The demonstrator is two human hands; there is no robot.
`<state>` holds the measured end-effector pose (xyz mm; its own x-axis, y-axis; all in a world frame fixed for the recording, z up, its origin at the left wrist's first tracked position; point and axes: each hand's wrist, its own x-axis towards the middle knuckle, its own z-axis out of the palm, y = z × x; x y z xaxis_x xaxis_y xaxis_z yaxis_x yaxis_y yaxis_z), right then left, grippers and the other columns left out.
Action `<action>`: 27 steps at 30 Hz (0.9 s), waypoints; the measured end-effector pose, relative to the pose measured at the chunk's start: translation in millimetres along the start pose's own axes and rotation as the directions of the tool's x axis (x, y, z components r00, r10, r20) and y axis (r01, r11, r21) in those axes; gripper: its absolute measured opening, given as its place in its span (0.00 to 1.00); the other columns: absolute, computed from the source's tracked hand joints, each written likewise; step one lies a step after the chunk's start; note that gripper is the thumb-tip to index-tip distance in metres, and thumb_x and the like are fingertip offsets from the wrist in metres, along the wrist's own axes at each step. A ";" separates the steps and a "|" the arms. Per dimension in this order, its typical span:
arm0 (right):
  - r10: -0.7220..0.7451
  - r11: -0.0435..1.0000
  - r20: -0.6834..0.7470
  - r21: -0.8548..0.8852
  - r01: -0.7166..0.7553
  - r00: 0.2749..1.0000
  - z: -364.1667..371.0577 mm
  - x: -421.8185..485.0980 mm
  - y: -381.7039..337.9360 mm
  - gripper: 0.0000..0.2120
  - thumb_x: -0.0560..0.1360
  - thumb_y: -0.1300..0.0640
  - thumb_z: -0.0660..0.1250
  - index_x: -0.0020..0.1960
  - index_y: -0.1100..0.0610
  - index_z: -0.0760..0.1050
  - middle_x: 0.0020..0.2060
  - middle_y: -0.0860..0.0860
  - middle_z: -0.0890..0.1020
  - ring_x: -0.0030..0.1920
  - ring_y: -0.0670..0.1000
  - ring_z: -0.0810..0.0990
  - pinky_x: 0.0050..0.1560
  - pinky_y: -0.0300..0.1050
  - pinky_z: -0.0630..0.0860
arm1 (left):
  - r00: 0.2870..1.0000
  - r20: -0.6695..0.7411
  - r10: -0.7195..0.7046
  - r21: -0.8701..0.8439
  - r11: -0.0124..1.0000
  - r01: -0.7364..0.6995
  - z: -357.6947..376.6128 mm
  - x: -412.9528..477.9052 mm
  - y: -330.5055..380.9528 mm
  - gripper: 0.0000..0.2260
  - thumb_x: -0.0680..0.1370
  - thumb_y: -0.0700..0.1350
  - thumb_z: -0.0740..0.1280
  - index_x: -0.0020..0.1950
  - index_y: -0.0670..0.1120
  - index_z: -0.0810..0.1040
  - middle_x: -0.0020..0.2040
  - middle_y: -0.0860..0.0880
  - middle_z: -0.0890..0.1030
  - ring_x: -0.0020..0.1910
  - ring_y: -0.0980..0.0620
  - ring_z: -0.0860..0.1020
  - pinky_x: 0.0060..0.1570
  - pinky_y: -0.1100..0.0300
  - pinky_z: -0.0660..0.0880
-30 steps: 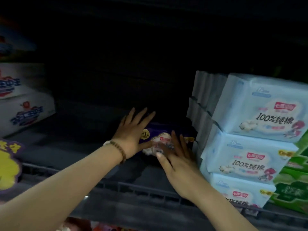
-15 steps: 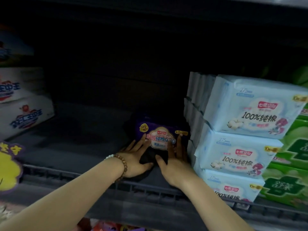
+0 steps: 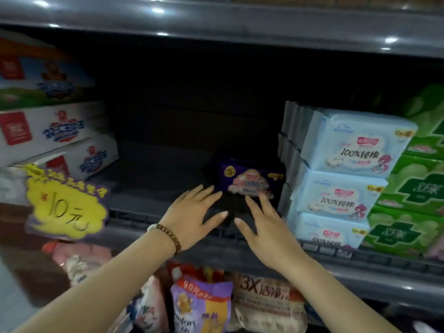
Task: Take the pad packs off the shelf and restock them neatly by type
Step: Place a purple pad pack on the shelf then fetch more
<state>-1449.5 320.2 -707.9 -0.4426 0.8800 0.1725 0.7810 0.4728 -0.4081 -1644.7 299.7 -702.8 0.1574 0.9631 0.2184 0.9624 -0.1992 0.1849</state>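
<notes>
Purple pad pack (image 3: 249,180) stood on shelf (image 3: 156,179) just left of blue pack stack (image 3: 346,174) — left hand (image 3: 192,212), right hand (image 3: 266,227) before it, fingers spread, nothing held; pack best squared flush against stack

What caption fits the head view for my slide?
Open left hand and right hand reach toward a purple pad pack on the shelf, beside stacked light-blue packs.
</notes>
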 end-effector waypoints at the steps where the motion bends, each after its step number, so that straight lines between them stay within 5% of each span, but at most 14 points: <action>1: -0.047 0.999 -0.009 0.007 0.047 0.999 1.8 -18.0 -7.1 0.31 0.80 0.40 0.52 0.79 0.47 0.46 0.77 0.45 0.37 0.78 0.48 0.43 0.77 0.47 0.50 | 1.000 -0.027 0.000 -0.048 0.999 -0.002 1.4 -20.6 0.9 0.43 0.67 0.73 0.37 0.77 0.55 0.53 0.78 0.56 0.53 0.77 0.56 0.48 0.73 0.61 0.46; 5: -0.147 0.988 -0.013 0.048 0.147 0.989 35.6 -82.8 -24.1 0.29 0.80 0.41 0.54 0.77 0.41 0.46 0.74 0.37 0.31 0.75 0.42 0.35 0.74 0.42 0.45 | 0.984 -0.161 -0.071 -0.270 0.963 0.025 31.1 -104.5 9.0 0.35 0.72 0.71 0.45 0.74 0.55 0.62 0.72 0.61 0.60 0.74 0.61 0.54 0.73 0.64 0.51; 8: -0.147 0.984 0.091 0.110 0.137 0.985 80.1 -115.5 -23.3 0.27 0.81 0.43 0.56 0.76 0.41 0.51 0.76 0.38 0.37 0.76 0.42 0.39 0.74 0.41 0.49 | 0.970 -0.182 -0.161 -0.299 0.949 0.102 62.8 -149.8 4.0 0.24 0.76 0.62 0.51 0.67 0.54 0.71 0.63 0.57 0.73 0.64 0.57 0.70 0.65 0.59 0.68; 11: -0.126 0.988 0.238 0.122 0.100 0.963 131.0 -127.8 -12.2 0.25 0.81 0.46 0.57 0.76 0.46 0.57 0.77 0.41 0.45 0.77 0.45 0.47 0.73 0.42 0.57 | 0.924 0.220 -0.312 -0.255 0.896 0.364 102.6 -173.3 -20.6 0.23 0.78 0.60 0.55 0.70 0.51 0.67 0.62 0.52 0.75 0.58 0.51 0.75 0.58 0.57 0.72; 13: -0.045 0.988 0.339 0.157 -0.009 0.940 167.7 -125.8 -4.5 0.26 0.80 0.45 0.58 0.76 0.50 0.59 0.77 0.44 0.51 0.76 0.47 0.53 0.73 0.44 0.59 | 0.766 0.502 -0.402 -0.183 0.816 0.548 134.2 -179.6 -43.9 0.26 0.79 0.58 0.58 0.73 0.47 0.62 0.68 0.47 0.71 0.63 0.46 0.73 0.62 0.54 0.71; 15: 0.084 0.950 0.417 0.239 -0.198 0.905 207.3 -121.2 3.5 0.26 0.79 0.45 0.62 0.73 0.54 0.63 0.74 0.49 0.61 0.72 0.50 0.65 0.69 0.45 0.66 | 0.594 0.672 -0.442 -0.126 0.722 0.680 158.7 -180.4 -59.9 0.38 0.74 0.69 0.58 0.75 0.43 0.59 0.72 0.44 0.67 0.67 0.44 0.70 0.65 0.53 0.68; 18: 0.323 0.697 0.575 0.393 -0.600 0.752 254.3 -114.0 10.7 0.31 0.74 0.48 0.70 0.72 0.56 0.63 0.68 0.52 0.71 0.64 0.53 0.73 0.61 0.45 0.73 | 0.416 0.798 -0.435 -0.021 0.671 0.742 191.8 -179.5 -81.5 0.39 0.75 0.70 0.51 0.76 0.44 0.56 0.72 0.42 0.66 0.69 0.42 0.68 0.68 0.51 0.65; 22: 0.477 0.206 0.722 0.461 -0.863 0.500 291.4 -104.5 18.9 0.34 0.70 0.48 0.75 0.70 0.59 0.66 0.62 0.55 0.77 0.54 0.54 0.79 0.43 0.43 0.76 | 0.360 0.825 -0.436 -0.013 0.622 0.783 258.3 -181.1 -128.5 0.52 0.61 0.77 0.49 0.71 0.41 0.65 0.68 0.33 0.69 0.66 0.35 0.69 0.66 0.43 0.67; 25: 0.478 0.068 0.801 0.376 -0.924 0.361 299.7 -100.4 17.6 0.41 0.67 0.43 0.76 0.71 0.59 0.63 0.64 0.55 0.76 0.53 0.55 0.78 0.32 0.40 0.70 | 0.314 0.803 -0.506 -0.023 0.501 0.865 261.6 -185.4 -126.9 0.48 0.66 0.73 0.55 0.72 0.38 0.64 0.70 0.36 0.69 0.67 0.38 0.70 0.67 0.46 0.67; 27: 0.462 0.022 0.829 0.343 -0.939 0.314 306.9 -101.5 17.6 0.46 0.64 0.39 0.77 0.73 0.57 0.61 0.64 0.56 0.76 0.47 0.54 0.78 0.33 0.42 0.72 | 0.309 0.756 -0.577 -0.048 0.421 0.906 263.4 -187.2 -122.5 0.47 0.69 0.69 0.61 0.77 0.40 0.54 0.74 0.43 0.64 0.71 0.43 0.66 0.69 0.50 0.65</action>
<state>-1526.1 225.1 -1007.7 -0.1434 0.4569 -0.8779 0.2817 -0.8315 -0.4788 -1733.7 191.5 -1018.7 -0.3392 0.5491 -0.7638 0.5370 0.7797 0.3220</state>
